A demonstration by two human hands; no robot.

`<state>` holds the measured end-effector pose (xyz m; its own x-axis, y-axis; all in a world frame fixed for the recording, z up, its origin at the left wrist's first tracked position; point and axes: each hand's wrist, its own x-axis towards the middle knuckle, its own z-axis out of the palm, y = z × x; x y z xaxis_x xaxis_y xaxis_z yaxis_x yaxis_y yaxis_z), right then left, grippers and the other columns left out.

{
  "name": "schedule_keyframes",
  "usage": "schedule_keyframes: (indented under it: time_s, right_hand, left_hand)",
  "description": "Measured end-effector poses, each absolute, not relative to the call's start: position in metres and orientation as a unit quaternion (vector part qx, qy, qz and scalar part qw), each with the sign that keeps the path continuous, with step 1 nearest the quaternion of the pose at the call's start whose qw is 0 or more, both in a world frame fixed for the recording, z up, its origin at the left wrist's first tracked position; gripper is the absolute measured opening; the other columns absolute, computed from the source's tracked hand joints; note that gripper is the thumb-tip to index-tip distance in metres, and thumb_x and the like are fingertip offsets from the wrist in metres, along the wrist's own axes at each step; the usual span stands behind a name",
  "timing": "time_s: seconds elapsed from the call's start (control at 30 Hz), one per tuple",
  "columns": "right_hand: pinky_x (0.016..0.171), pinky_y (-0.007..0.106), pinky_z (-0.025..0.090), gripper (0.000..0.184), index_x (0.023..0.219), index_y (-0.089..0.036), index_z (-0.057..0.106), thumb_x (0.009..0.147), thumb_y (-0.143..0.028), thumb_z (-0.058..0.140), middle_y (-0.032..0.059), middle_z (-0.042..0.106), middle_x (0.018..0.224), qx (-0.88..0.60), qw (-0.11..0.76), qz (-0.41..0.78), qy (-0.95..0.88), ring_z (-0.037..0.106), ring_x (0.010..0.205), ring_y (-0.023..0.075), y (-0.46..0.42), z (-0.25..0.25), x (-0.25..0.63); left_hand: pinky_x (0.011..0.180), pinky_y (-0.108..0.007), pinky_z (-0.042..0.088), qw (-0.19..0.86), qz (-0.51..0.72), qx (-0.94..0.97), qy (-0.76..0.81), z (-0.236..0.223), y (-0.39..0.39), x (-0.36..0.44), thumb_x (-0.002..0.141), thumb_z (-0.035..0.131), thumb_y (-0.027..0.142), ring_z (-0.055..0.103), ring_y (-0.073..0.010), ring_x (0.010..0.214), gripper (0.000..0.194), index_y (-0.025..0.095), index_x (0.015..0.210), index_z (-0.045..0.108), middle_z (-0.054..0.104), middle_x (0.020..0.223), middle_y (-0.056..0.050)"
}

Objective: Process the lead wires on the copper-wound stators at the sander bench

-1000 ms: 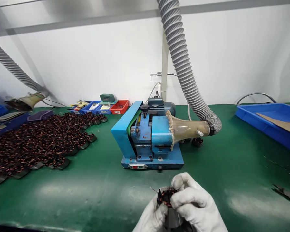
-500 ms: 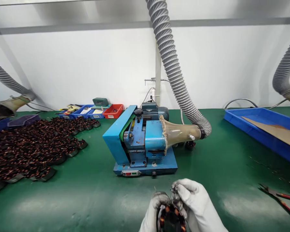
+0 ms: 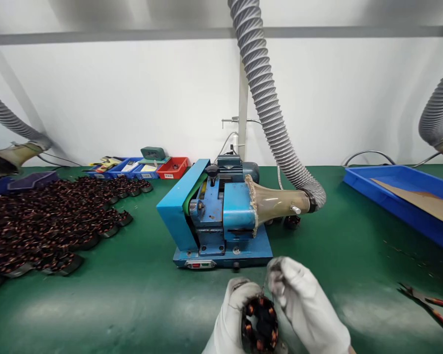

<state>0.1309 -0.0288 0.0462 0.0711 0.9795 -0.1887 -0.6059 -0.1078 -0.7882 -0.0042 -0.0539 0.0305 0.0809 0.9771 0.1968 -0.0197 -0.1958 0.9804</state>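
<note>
My gloved left hand [image 3: 233,314] is wrapped round a motor stator [image 3: 260,324], a black ring with copper windings inside, near the bottom of the view. Just up and to the right of the ring, my gloved right hand [image 3: 299,300] has its fingertips pinched together. A thin wire [image 3: 263,287] appears to run between the stator's top edge and those fingertips, though blur hides its end. Ahead of both hands stands a blue belt grinder [image 3: 210,216] with a clear suction hood [image 3: 276,204].
Many more stators [image 3: 59,221] lie heaped on the left of the green table [image 3: 133,305]. Small blue bins and a red bin [image 3: 173,168] line the back. At the right are a large blue tray [image 3: 398,196] and red-handled cutters [image 3: 428,305]. A grey hose [image 3: 266,88] hangs overhead.
My right hand has lifted up and away from the stator, pinched fingers leading. My left hand has raised the stator slightly and turned its open face more toward me.
</note>
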Motion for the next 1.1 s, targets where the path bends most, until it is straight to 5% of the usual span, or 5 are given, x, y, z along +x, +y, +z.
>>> schedule_keyframes:
  time_s: [0.1,0.23,0.33,0.8,1.1]
  right_hand:
    - [0.061,0.021,0.05,0.023,0.079,-0.019,0.067,0.065,-0.035,0.074,0.0028,0.065,0.078,-0.397,0.707,0.541,-0.225,0.058,0.066,0.0127,-0.025,0.035,0.128]
    - [0.078,0.032,0.052,0.056,0.098,-0.016,0.066,0.05,-0.042,0.079,0.0105,0.067,0.097,-0.49,0.623,0.493,-0.36,0.062,0.09,0.0271,-0.025,0.012,0.103]
    - [0.086,0.035,0.049,0.057,0.108,-0.015,0.063,0.06,-0.045,0.072,0.0112,0.065,0.104,-0.582,0.557,0.425,-0.412,0.06,0.096,0.028,-0.014,0.001,0.087]
    - [0.08,0.037,0.052,0.04,0.096,-0.015,0.067,0.073,-0.046,0.06,0.0111,0.068,0.095,-0.63,0.533,0.34,-0.451,0.064,0.084,0.0265,0.022,0.004,0.088]
    - [0.082,0.035,0.052,0.05,0.097,-0.017,0.069,0.062,-0.053,0.067,0.0107,0.067,0.099,-0.663,0.544,0.297,-0.419,0.063,0.09,0.0294,-0.026,-0.011,0.08]
  left_hand:
    - [0.094,-0.034,0.038,0.467,0.572,0.496,0.457,0.021,-0.045,0.004,0.042,0.072,0.001,0.05,-0.0276,0.104,0.06,0.025,0.096,0.063,0.055,0.105,-0.005]
    - [0.092,-0.035,0.04,0.517,0.608,0.379,0.469,0.002,-0.026,0.012,0.049,0.075,0.013,0.054,-0.0258,0.101,0.051,0.023,0.097,0.059,0.059,0.106,-0.005]
    - [0.089,-0.033,0.043,0.554,0.614,0.34,0.448,-0.012,-0.007,0.015,0.063,0.068,0.021,0.056,-0.0218,0.1,0.039,0.024,0.1,0.055,0.061,0.106,-0.004]
    - [0.083,-0.028,0.046,0.542,0.59,0.378,0.464,-0.001,0.026,0.02,0.069,0.06,0.016,0.059,-0.0175,0.089,0.025,0.021,0.093,0.054,0.062,0.097,-0.004]
    - [0.09,-0.033,0.043,0.622,0.569,0.3,0.446,-0.012,-0.016,0.002,0.064,0.071,0.027,0.054,-0.0265,0.105,0.036,0.023,0.097,0.06,0.063,0.104,-0.007]
